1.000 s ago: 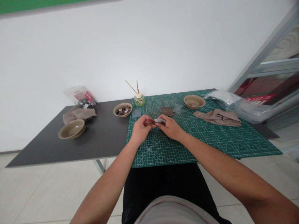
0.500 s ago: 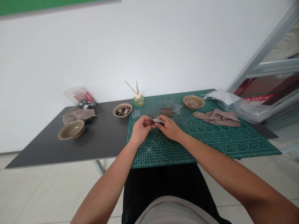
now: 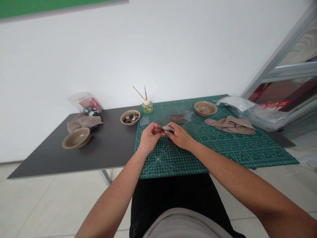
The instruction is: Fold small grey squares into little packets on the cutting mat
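Observation:
Both my hands meet over the green cutting mat [image 3: 173, 162]. A small grey pouch-like piece [image 3: 168, 128] is pinched between them, partly hidden by the fingers. My left hand [image 3: 150, 136] grips its left side with thumb and fingertips. On the other side, my right hand [image 3: 181, 136] holds the right end, its fingers closed. Just beyond the hands lie a flat brown square [image 3: 177, 119] and a clear greyish packet [image 3: 188, 115]. Another bluish-grey square [image 3: 144, 121] rests at the mat's left edge.
A bowl of dark stones [image 3: 130, 117] stands beside a reed diffuser [image 3: 148, 106]. Another bowl [image 3: 205, 108] and a brown cloth [image 3: 231, 125] are on the right, near clear plastic wrapping [image 3: 257, 110]. Farther left are a bowl [image 3: 76, 138], a cloth [image 3: 85, 121] and a tipped jar [image 3: 85, 102].

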`<state>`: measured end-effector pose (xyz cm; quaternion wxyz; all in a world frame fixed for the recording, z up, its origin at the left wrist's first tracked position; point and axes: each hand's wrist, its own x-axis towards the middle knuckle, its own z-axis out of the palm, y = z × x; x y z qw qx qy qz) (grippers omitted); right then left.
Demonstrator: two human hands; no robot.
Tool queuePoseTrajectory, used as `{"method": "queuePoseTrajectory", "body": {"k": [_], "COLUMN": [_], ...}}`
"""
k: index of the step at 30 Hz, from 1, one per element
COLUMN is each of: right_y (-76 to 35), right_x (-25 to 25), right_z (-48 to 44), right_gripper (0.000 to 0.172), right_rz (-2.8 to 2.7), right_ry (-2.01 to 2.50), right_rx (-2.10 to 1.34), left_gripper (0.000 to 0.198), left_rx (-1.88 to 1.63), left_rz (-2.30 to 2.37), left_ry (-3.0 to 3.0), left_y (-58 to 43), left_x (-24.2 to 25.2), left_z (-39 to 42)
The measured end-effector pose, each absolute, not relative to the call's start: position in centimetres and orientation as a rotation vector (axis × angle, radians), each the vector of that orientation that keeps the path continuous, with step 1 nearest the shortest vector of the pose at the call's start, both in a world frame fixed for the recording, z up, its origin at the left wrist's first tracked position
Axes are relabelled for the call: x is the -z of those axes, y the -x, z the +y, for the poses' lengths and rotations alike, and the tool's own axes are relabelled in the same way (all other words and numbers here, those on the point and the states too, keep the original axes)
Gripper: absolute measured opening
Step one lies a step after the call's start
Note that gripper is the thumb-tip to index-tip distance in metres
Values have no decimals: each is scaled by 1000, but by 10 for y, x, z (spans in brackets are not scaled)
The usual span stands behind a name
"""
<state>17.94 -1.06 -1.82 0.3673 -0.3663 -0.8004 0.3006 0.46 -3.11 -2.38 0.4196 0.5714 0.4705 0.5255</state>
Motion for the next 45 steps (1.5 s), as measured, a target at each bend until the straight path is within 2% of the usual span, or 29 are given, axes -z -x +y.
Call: {"method": "queuePoseTrajectory", "body": {"k": [21, 45], "right_y": [-182, -181], "right_x": [14, 17], "right_z": [-13, -12], "right_gripper": [14, 9], "right_rz": [-2044, -2070], "right_ry": [998, 932], "right_rx": [-765, -774], "left_gripper": [23, 22], "left_rx": [-1349, -1329], "left_rz": [1167, 1196], "left_ry": [-1393, -1420], "left_y": [-7, -7], "left_x": [20, 20], "left_z": [-32, -33]}}
